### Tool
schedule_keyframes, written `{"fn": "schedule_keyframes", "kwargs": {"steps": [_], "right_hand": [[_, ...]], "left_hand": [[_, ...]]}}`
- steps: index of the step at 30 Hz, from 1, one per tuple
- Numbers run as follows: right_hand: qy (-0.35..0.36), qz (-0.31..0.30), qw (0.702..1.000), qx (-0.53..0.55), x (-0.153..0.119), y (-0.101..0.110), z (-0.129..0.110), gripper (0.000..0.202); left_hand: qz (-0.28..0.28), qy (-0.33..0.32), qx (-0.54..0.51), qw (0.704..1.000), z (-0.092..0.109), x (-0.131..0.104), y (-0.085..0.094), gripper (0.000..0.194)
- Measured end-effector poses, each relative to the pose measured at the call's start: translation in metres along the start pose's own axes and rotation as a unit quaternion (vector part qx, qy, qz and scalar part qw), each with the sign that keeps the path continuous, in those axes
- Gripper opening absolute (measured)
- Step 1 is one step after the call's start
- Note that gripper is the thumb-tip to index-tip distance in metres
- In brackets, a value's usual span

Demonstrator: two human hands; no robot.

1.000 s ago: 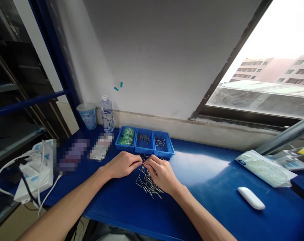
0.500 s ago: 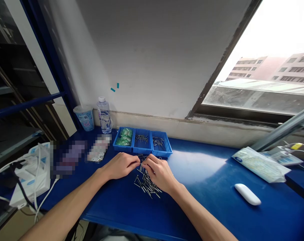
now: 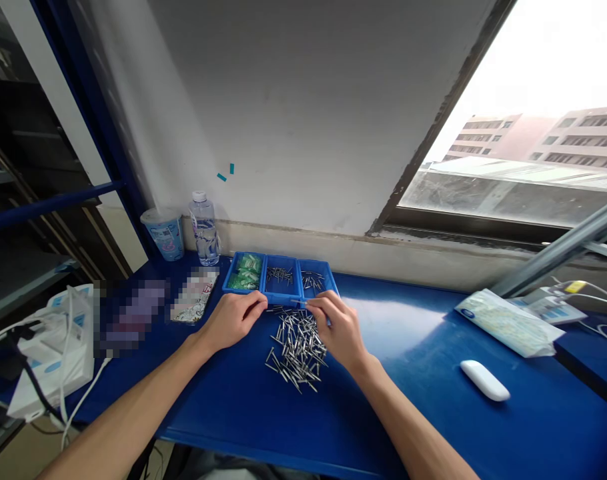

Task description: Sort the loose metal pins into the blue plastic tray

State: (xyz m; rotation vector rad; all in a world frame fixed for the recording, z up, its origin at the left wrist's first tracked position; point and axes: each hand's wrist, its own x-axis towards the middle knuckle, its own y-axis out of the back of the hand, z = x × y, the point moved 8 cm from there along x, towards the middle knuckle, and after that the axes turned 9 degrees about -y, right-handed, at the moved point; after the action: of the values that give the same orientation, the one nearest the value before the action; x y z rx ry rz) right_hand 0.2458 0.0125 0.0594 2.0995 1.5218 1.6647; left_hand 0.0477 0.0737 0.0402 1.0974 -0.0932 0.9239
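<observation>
A pile of thin metal pieces [image 3: 298, 350], like screws or rivets, lies on the blue table. Behind it stand three joined blue bins [image 3: 282, 287]: green packets [image 3: 246, 272] fill the left one, while the middle and right ones hold loose metal pieces. My left hand [image 3: 238, 320] is pinched at the pile's back left, near the left bin; something small and thin seems to poke from its fingertips, too small to make out. My right hand [image 3: 336, 323] pinches a thin metal piece [image 3: 299, 302], pointing left, in front of the right bin.
A lidded cup [image 3: 164, 235] and a water bottle [image 3: 204, 230] stand by the wall. A power strip [image 3: 58, 353] with cables and a patterned packet [image 3: 194, 297] lie left. Right are a white case [image 3: 484, 381] and a plastic-wrapped packet [image 3: 508, 322].
My hands have parted from above the pile. The left moved slightly left and up, the right moved right toward the right bin, and more of the pile shows. The view has shifted slightly.
</observation>
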Motion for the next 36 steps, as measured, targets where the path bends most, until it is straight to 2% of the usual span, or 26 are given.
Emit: {"fn": "schedule_keyframes", "kwargs": {"steps": [4,7,14,22,25,27,30,33,36], "right_hand": [[0.000,0.161,0.987,0.011,0.000,0.043,-0.004,0.008],[0.018,0.230,0.973,0.001,-0.003,0.061,-0.013,0.005],[0.000,0.309,0.951,0.012,-0.007,0.080,-0.007,0.005],[-0.069,0.352,0.933,-0.012,-0.006,0.092,0.007,0.017],[-0.096,0.315,0.943,-0.043,0.005,0.090,0.009,0.020],[-0.126,0.221,0.964,-0.073,0.017,0.076,0.014,0.021],[-0.156,0.125,0.972,-0.122,0.021,0.055,0.020,0.023],[-0.137,0.045,0.981,-0.126,0.017,0.031,0.015,0.022],[-0.069,-0.071,0.989,-0.110,0.009,0.003,-0.001,0.021]], "left_hand": [[0.040,0.048,0.021,0.998,-0.010,-0.002,0.008,0.031],[0.035,0.070,0.029,0.997,-0.015,-0.002,0.004,0.032],[-0.025,0.110,0.053,0.992,-0.025,-0.002,-0.021,0.031],[-0.062,0.158,0.095,0.981,-0.033,-0.002,-0.029,0.028],[-0.070,0.164,0.105,0.978,-0.035,-0.002,-0.030,0.029],[-0.073,0.167,0.114,0.977,-0.037,-0.002,-0.031,0.029],[-0.073,0.161,0.123,0.976,-0.039,-0.001,-0.032,0.029],[-0.073,0.155,0.123,0.978,-0.037,-0.002,-0.032,0.029],[-0.067,0.145,0.110,0.981,-0.034,-0.003,-0.031,0.029]]}}
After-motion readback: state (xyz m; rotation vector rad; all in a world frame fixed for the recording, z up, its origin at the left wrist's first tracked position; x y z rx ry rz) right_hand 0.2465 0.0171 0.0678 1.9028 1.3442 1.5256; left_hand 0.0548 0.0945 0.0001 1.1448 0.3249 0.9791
